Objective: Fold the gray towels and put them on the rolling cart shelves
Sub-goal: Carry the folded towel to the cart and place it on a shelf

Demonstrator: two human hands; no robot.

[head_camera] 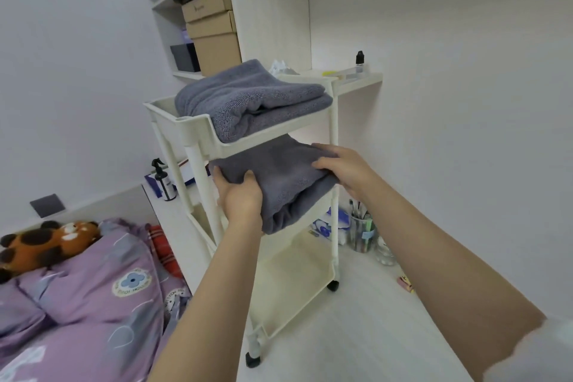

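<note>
Single head-worn wide-angle view, forward and down, close over the rolling cart.

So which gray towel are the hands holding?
The lower towel, at the cart's middle shelf. The left hand and right hand grip its sides. The top towel lies untouched on the top shelf.

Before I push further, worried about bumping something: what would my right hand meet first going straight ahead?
Probably the top tray rim just above the right hand gripping the folded towel; depth is unclear.
</note>
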